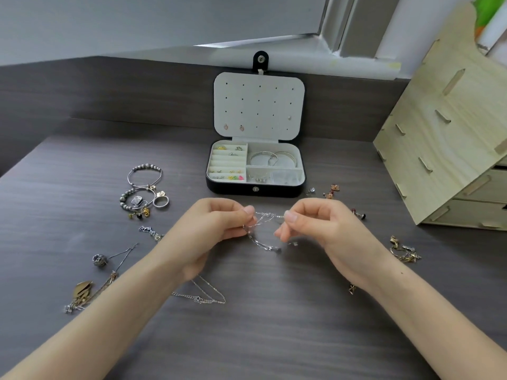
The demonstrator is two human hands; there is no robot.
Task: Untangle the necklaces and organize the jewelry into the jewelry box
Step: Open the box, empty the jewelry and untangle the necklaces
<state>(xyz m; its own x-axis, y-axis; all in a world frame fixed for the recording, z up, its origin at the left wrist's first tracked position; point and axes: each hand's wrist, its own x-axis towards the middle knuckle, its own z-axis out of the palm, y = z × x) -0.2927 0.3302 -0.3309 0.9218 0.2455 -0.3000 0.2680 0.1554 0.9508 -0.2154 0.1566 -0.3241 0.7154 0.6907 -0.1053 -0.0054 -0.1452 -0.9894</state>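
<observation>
Two hands: the left hand (219,223) and right hand (318,223) are hovering side by side over the surface (274,338), just in front of the box (233,190).
Left hand: thumb and forefinger are pinching one side of a tangled silver chain (264,244), with the other fingers curling beneath.
Right hand: thumb and forefinger are pinching the other side of the same chain, with the lower fingers reaching down toward its loop.
Chain: it is running between the two hands and sagging in a loop below them; whether the low end is touching the surface cannot be told.
Box: it is standing open at the back of the surface, its lid (259,105) rising upright.
Lid: two pinkish studs (225,126) are hanging in its bottom row at left, and one pale stud is sitting near the right edge.
Compartments: rings and small coloured pieces are sitting in the slotted left half, and two bangles (274,159) are lying in the upper right section.
Left side: beaded bracelets (144,176) and a ring (160,201) are lying together, well apart from the hands; a gold pile (82,290) is lying nearer the forearm.
Under left wrist: a second thin chain (208,296) is trailing out across the surface.
Right side: earrings (332,190) are lying just beside the box, and a gold chain (404,252) is lying past the right wrist.
Far right: a wooden organizer (444,149) is standing on the surface.
</observation>
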